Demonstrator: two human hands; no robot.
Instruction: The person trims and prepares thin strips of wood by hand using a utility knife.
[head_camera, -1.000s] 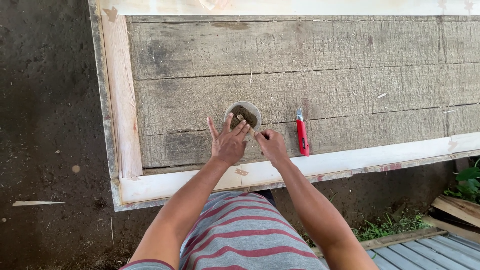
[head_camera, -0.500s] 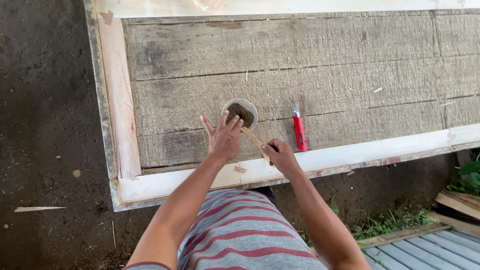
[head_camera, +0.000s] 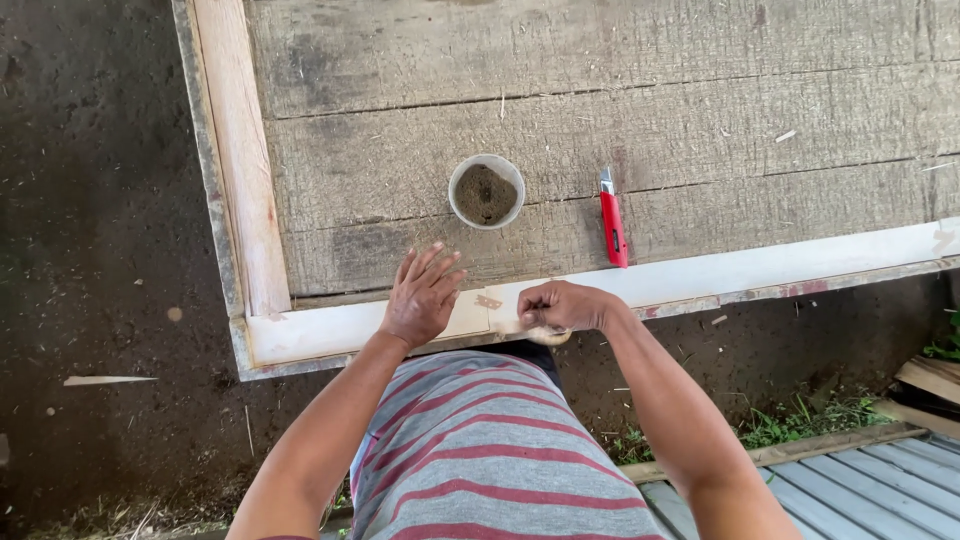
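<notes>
A broad surface (head_camera: 700, 90) of weathered grey planks fills the upper part of the view, edged on its left and near sides by a pale wooden frame (head_camera: 760, 268) whose paint is chipped in places. Dark bare ground (head_camera: 90, 250) lies to the left and below the frame, and at the lower right a sheet of corrugated metal (head_camera: 880, 490) sits beside a strip of grass. The person stands at the near edge in a grey shirt with red stripes (head_camera: 490, 450), both forearms reaching forward. The left hand (head_camera: 422, 297) rests flat with its fingers spread apart, palm down, across the join between the frame and the nearest plank, holding nothing. The right hand (head_camera: 560, 306) lies just beside it on the frame rail, curled tightly into a fist around a small pale object (head_camera: 540, 334) that shows only at the lower edge of the fist; what that object is cannot be told. Beyond the left hand, well onto the planks, stands a small round cup (head_camera: 486, 191) with a light rim, filled with brownish, grainy material. To the right of the cup, near but apart from it, a red utility knife (head_camera: 612, 217) lies lengthwise, its lower end touching the frame rail.
</notes>
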